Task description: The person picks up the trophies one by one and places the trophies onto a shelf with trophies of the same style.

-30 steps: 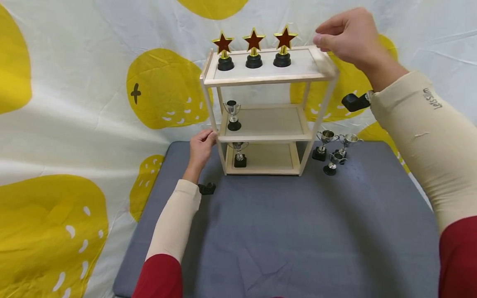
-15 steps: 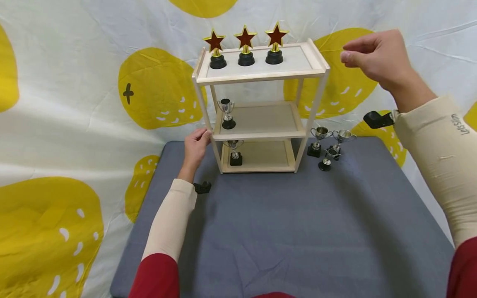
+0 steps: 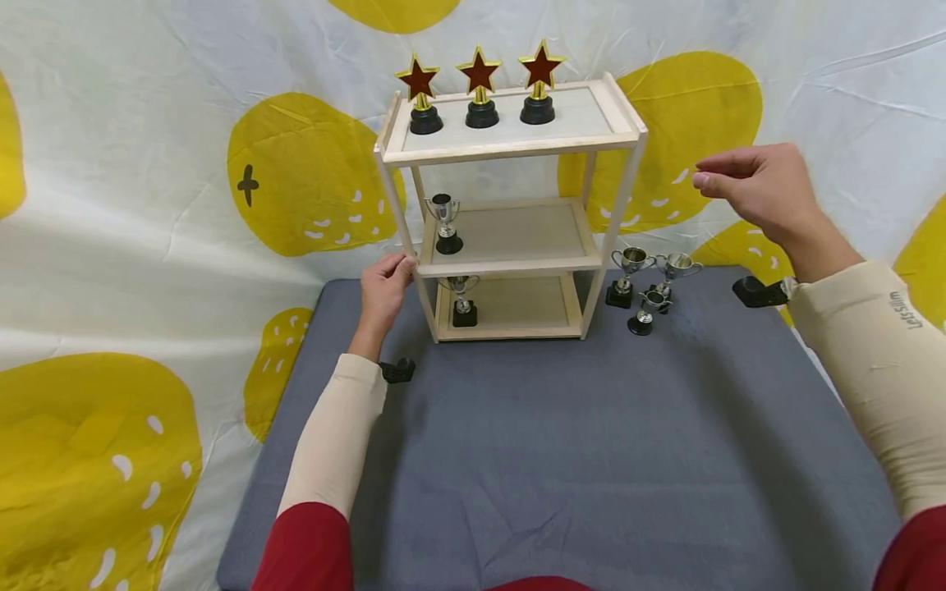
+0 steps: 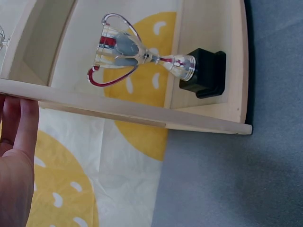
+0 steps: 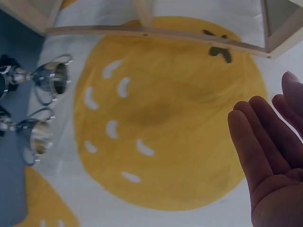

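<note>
A pale wooden three-tier shelf point(image 3: 510, 267) stands at the back of the grey table. My left hand point(image 3: 384, 291) holds its left front post at the middle tier; in the left wrist view, the fingers point(image 4: 26, 125) lie against the wood. Three gold-and-red star trophies point(image 3: 480, 82) line the top tier. One silver trophy cup point(image 3: 447, 223) stands at the left of the middle tier, another silver cup point(image 4: 125, 52) on the bottom tier. My right hand point(image 3: 772, 193) hovers right of the shelf with nothing in it, fingers extended and thumb apart.
Three silver trophy cups point(image 3: 631, 267) stand close together on the grey table point(image 3: 547, 460), just right of the shelf. Behind everything hangs a white cloth point(image 3: 177, 123) printed with yellow fruit shapes.
My right hand has moved from beside the top tier rightward and down, staying empty. My left hand keeps its place on the post. The head view has shifted slightly.
</note>
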Demonstrator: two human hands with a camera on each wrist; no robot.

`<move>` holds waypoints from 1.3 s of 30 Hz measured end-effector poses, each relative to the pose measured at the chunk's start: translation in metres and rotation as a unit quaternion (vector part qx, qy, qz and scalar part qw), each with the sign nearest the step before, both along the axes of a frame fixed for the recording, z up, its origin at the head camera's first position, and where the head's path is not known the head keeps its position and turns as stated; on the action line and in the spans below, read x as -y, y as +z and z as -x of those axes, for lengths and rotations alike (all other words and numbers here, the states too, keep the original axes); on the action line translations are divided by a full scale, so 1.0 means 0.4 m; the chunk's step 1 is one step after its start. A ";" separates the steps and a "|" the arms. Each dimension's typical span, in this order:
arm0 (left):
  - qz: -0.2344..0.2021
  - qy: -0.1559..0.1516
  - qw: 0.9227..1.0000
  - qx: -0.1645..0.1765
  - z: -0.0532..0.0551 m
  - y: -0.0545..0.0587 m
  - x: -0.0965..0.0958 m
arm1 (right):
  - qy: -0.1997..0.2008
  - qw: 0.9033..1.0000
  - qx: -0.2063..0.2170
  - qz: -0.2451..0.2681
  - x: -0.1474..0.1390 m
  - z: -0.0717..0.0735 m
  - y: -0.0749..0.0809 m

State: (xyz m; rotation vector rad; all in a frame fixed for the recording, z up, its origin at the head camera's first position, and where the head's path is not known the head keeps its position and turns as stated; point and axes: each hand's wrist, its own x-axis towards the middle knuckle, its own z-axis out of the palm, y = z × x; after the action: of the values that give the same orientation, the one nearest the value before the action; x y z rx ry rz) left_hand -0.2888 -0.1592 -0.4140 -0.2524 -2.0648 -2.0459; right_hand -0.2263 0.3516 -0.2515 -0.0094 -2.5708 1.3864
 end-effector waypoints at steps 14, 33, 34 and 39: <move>0.000 0.000 1.000 0.001 -0.001 0.002 0.002 | -0.023 0.996 0.046 -0.073 -0.034 -0.032 -0.200; -0.005 0.005 1.000 -0.005 0.008 -0.008 -0.005 | -0.037 0.988 0.108 -0.101 -0.060 -0.058 -0.469; -0.005 0.008 1.000 -0.006 0.007 -0.008 -0.004 | -0.038 0.988 0.109 -0.101 -0.059 -0.056 -0.476; -0.004 0.009 1.000 -0.005 0.008 -0.007 0.000 | -0.031 0.987 0.113 -0.108 -0.050 -0.043 -0.508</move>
State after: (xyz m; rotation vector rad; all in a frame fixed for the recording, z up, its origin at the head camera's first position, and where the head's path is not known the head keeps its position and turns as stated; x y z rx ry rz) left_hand -0.2920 -0.1591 -0.4170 -0.2398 -2.0454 -2.0375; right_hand -0.2091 0.3715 -0.4546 -0.2207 -2.8665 1.1375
